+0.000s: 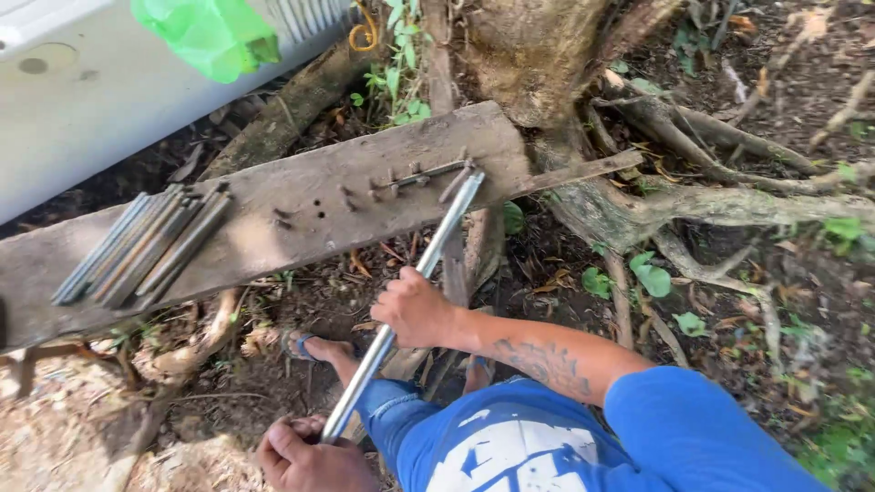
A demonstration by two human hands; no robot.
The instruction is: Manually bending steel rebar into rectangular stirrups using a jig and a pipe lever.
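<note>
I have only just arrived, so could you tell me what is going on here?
A person crouched on the ground grips a long metal pipe with both hands: the right hand around its middle, the left hand at its lower end. The pipe's far end rests against bent nails on a weathered wooden plank. A bundle of metal rods lies on the plank's left part.
</note>
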